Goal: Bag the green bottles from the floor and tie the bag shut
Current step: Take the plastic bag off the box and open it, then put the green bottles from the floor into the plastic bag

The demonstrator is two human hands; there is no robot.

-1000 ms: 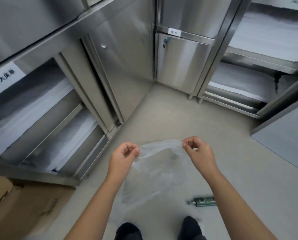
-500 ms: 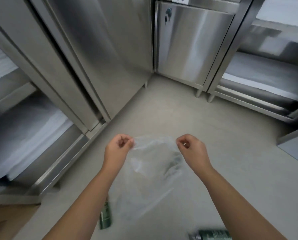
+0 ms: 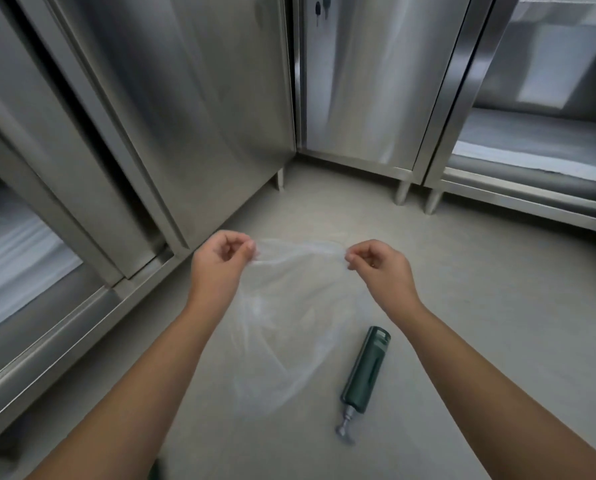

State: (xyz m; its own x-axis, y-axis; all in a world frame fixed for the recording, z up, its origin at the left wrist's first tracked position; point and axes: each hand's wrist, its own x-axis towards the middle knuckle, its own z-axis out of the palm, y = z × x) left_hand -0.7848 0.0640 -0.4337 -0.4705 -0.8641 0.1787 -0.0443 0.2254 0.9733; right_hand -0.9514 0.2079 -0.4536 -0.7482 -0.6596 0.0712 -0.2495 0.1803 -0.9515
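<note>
A thin clear plastic bag (image 3: 282,320) hangs in front of me above the floor, its mouth stretched between both hands. My left hand (image 3: 220,265) pinches the left edge of the rim and my right hand (image 3: 379,268) pinches the right edge. A dark green pump bottle (image 3: 365,368) lies on its side on the floor, just right of the bag and below my right forearm, pump nozzle pointing toward me. A sliver of something green (image 3: 158,471) shows at the bottom edge under my left arm; what it is I cannot tell.
Stainless steel cabinets enclose the corner: sliding doors (image 3: 171,109) on the left, a closed door (image 3: 365,81) straight ahead, open shelves (image 3: 539,147) at right. White folded linen (image 3: 15,247) sits in the left cabinet. Bare grey floor (image 3: 480,271) spreads to the right.
The view has swung down and to the right. The green pump bottle now lies in full view beside the bag. Both hands keep the same pinch on the bag's rim.
</note>
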